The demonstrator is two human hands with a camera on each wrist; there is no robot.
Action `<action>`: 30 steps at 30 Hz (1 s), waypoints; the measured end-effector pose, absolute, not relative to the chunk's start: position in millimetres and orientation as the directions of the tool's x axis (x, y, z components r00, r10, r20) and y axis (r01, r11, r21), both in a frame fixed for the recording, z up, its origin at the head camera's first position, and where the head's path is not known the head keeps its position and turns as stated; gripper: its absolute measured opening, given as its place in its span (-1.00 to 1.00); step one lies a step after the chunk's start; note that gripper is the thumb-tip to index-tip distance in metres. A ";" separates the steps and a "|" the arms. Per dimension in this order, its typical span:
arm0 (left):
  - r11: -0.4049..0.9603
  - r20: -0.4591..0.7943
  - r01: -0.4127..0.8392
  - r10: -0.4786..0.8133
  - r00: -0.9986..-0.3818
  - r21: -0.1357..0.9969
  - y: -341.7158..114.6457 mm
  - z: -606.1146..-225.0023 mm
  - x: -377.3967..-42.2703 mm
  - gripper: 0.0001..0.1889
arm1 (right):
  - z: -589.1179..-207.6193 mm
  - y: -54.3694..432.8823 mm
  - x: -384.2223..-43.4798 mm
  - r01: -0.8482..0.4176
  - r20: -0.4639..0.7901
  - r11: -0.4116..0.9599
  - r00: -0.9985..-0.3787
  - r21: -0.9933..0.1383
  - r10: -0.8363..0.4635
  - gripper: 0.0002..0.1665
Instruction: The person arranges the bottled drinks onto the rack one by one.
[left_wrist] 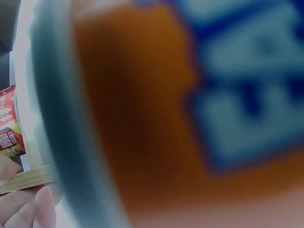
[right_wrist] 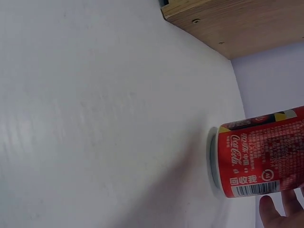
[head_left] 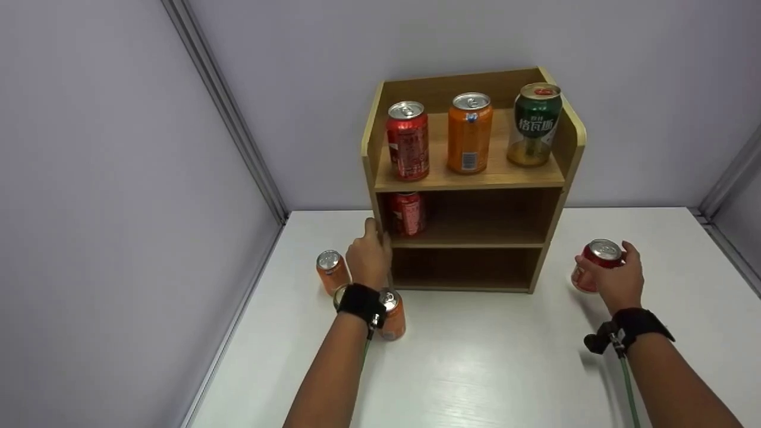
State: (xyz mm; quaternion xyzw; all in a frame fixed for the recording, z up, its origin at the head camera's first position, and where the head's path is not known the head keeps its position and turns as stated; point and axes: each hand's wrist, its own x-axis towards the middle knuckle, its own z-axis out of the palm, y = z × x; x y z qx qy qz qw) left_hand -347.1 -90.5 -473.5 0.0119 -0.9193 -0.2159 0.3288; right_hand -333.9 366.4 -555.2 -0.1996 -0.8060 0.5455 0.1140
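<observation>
My left hand (head_left: 368, 255) grips the left side panel of a small wooden shelf (head_left: 475, 245). In the left wrist view the thumb and fingers (left_wrist: 45, 204) lie on either side of the panel's edge. A blurred orange can (left_wrist: 137, 109) fills most of that view. To the shelf's right, my right hand (head_left: 621, 282) holds a red Coca-Cola can (right_wrist: 261, 159) upright, fingers around its side. Whether its base touches the table cannot be told. Inside the middle tier, at the left, stands another red can (head_left: 408, 214).
The top tier bears a red can (head_left: 408, 145), an orange can (head_left: 469, 137) and a green-and-clear can (head_left: 537, 122). Around my left wrist stand an orange can (head_left: 334, 278), another orange can (head_left: 393, 318) and a mostly hidden can. Walls border the white table (head_left: 475, 368).
</observation>
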 end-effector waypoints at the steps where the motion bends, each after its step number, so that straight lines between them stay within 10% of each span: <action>1: 0.907 0.599 0.118 -0.165 -0.783 0.404 -90.6 -473.4 -347.1 -0.75 | -556.8 365.9 -335.2 0.195 -0.028 0.331 -0.894 -0.923 0.446 0.37; 30: 0.910 0.609 0.121 -0.162 -0.776 0.396 -90.7 -474.6 -346.4 -0.73 | -562.2 365.3 -298.7 0.185 0.024 0.383 -0.877 -0.905 0.481 0.18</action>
